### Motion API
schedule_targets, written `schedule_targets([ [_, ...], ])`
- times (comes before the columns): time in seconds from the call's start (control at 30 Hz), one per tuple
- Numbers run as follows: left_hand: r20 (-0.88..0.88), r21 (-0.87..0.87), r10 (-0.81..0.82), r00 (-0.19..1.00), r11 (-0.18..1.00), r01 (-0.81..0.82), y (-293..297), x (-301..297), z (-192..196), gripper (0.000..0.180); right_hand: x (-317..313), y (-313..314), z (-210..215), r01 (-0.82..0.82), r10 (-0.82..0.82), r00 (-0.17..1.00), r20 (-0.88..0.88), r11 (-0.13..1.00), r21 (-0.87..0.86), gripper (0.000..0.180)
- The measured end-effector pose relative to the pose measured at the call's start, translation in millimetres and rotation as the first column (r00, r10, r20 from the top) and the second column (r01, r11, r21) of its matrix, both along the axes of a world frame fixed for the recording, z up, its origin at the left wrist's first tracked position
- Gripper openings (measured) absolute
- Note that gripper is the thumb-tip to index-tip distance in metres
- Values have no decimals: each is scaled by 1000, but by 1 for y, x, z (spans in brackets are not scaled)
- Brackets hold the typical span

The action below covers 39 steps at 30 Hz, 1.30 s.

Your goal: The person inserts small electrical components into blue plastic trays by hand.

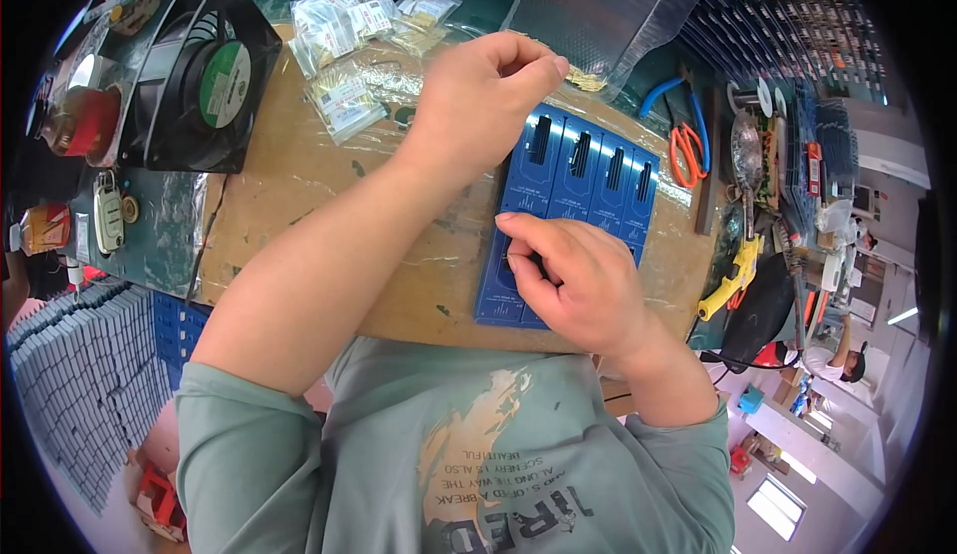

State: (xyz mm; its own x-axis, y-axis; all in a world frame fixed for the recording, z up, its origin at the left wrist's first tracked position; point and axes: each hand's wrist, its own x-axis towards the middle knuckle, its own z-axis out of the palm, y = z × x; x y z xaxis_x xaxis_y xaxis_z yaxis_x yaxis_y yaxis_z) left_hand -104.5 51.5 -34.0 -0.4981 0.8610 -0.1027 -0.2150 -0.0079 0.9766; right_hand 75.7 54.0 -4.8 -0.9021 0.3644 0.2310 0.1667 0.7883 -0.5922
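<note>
A blue circuit board panel (574, 187) lies on the brown work surface, with black slotted connectors along its far part. Above its far left corner is my left hand (488, 85), thumb and forefinger pinched together; what they hold, if anything, is too small to make out. My right hand (578, 275) rests over the panel's near part, fingers curled and thumb close to the forefinger. Whatever sits between those fingertips is hidden. Just beyond my left fingertips, small gold-coloured pins (586, 79) lie in a clear plastic bag or tray (598, 15).
Clear bags of small parts (344, 20) lie at the far left, beside a black fan (194, 80). Pliers with blue and orange handles (686, 135) are right of the panel. Stacked boards (778, 15) fill the far right. A yellow-handled tool (733, 280) lies at right; a person (835, 363) is beyond.
</note>
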Motion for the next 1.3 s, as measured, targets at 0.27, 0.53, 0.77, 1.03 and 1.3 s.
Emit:
schedule_targets([
  [0.27, -15, -11, 5, 1000, 1000, -5, 1, 1, -2, 25, 0, -2, -2, -56, 60, 998, -34, 994, 97, 41],
  [0.53, 19, 6, -2, 1000, 1000, 2, 3, 2, -4, 23, 7, -3, -2, -96, 102, 994, -26, 983, 157, 44],
  [0.77, 41, 41, 1, 999, 999, -3, 5, 2, -9, 20, 5, -9, -3, -31, 38, 999, -38, 988, 153, 44],
  [1.03, 41, 52, -1, 999, 999, -1, 3, 1, -10, 17, 3, -14, -1, 44, -45, 999, 14, 995, 89, 40],
  [1.3, 48, 50, 1, 999, 999, -4, 3, 3, -7, 18, 10, -9, 5, 222, -223, 975, -16, 975, -29, 25],
])
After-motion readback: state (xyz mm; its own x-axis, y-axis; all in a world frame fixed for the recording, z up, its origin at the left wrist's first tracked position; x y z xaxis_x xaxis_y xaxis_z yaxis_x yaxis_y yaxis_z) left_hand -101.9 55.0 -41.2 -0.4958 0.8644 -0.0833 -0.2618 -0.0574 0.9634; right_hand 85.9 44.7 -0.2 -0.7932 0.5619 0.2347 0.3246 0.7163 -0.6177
